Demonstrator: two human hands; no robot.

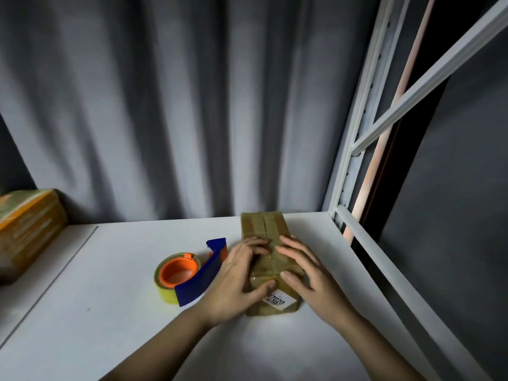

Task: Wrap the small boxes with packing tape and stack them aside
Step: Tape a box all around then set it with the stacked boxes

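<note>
Both hands flat on taped box

I see 1 brown box (268,259) on the white shelf (110,312), right of the tape dispenser (189,273). Left hand (236,281) and right hand (308,273) press its top, fingers straight, gripping nothing. Another wrapped box (24,232) sits far left

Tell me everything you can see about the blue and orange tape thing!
The tape dispenser lies on its side on the white table, just left of the brown box. It has a blue plastic body, an orange hub and a roll of yellowish clear tape. Neither hand holds it.
</note>
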